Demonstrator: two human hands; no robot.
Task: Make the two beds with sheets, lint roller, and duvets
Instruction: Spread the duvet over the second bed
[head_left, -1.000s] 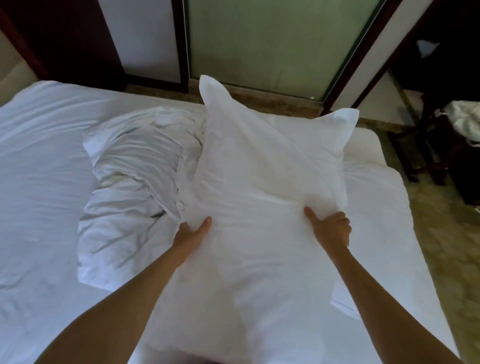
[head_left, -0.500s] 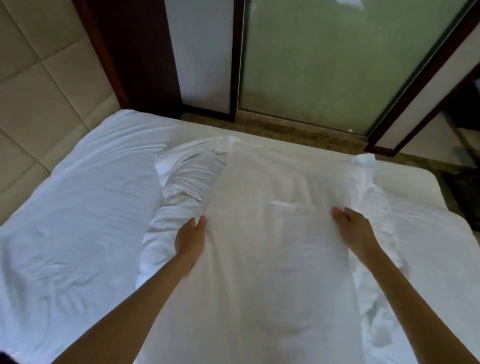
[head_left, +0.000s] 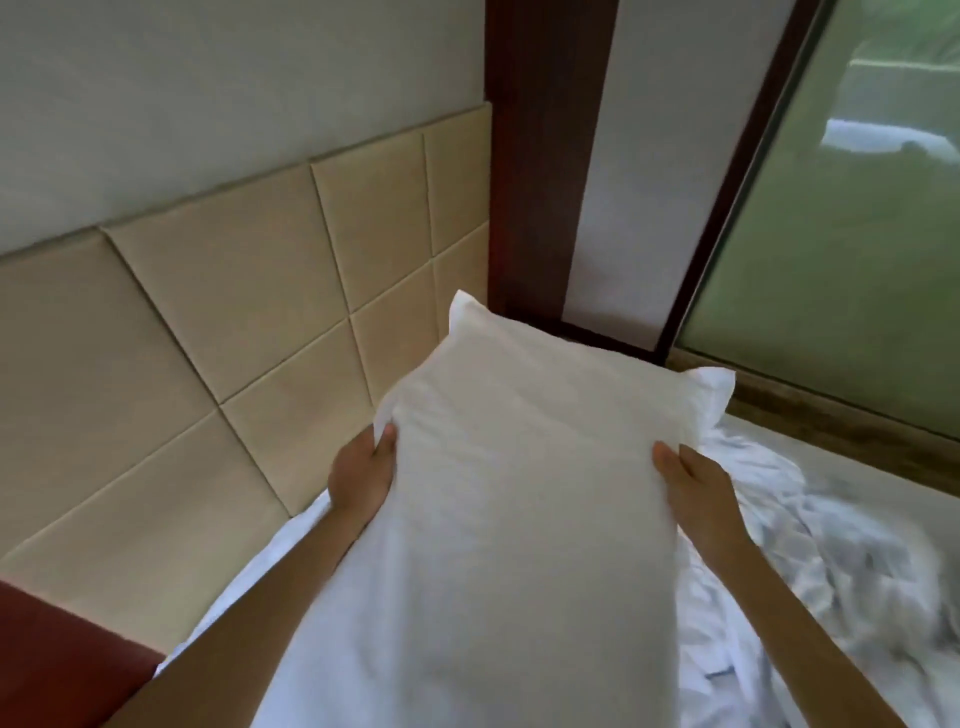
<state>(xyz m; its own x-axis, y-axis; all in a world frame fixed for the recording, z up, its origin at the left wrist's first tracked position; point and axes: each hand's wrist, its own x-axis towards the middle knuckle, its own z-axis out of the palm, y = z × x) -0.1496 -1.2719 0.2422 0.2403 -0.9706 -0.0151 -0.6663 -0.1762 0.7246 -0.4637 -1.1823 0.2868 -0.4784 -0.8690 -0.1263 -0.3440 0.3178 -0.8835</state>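
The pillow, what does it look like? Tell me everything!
The pillow is white, plump and rectangular, in a soft, slightly wrinkled cloth case with pointed flap corners. It is held lengthwise above the bed, near the padded headboard. The left hand and right hand grip its long sides.

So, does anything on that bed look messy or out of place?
Yes: the white bedding right of the pillow lies bunched and wrinkled, not spread flat. The pillow itself is not set down yet; the left hand and right hand grip its sides near the padded headboard.
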